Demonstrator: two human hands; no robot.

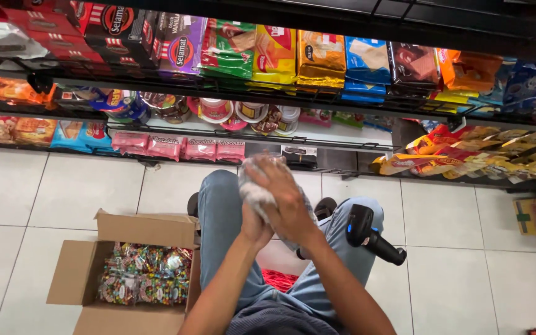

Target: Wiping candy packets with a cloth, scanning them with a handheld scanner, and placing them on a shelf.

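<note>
Hands (280, 205) around clear bag (257, 192) — above knees

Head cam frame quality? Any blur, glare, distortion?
Head view: even overhead light, soft shadows on the floor tiles; mild glare on the shiny packets on the shelves. The clear bag between the left hand and right hand is slightly motion-blurred. Wide-angle bending shows in the shelf edges. The scanner and the box of sweets look sharp.
</note>
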